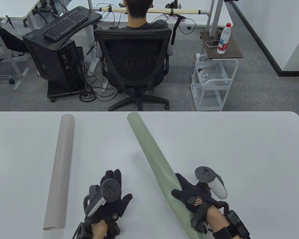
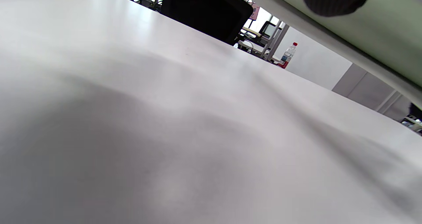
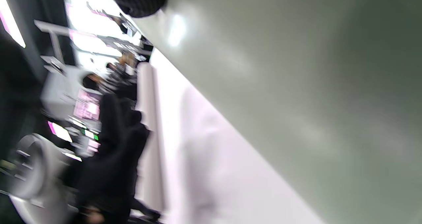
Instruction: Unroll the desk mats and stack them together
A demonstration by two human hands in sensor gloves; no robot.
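Note:
A rolled green desk mat [image 1: 154, 164] lies diagonally across the white table [image 1: 239, 154], from the far middle to the near edge. My right hand [image 1: 191, 195] grips its near part, fingers laid over the roll. The green roll fills the right wrist view [image 3: 313, 85] and crosses the top right of the left wrist view [image 2: 372, 29]. A rolled beige mat [image 1: 59, 171] lies at the left, still rolled, also seen blurred in the right wrist view [image 3: 148, 125]. My left hand [image 1: 109, 194] rests flat on the table between the two rolls, fingers spread, holding nothing.
Beyond the table's far edge a person sits in a black office chair [image 1: 134, 64]. A white wire cart [image 1: 211, 82] with a water bottle [image 1: 224, 38] stands at the far right. A black keyboard stand [image 1: 62, 29] is at the far left.

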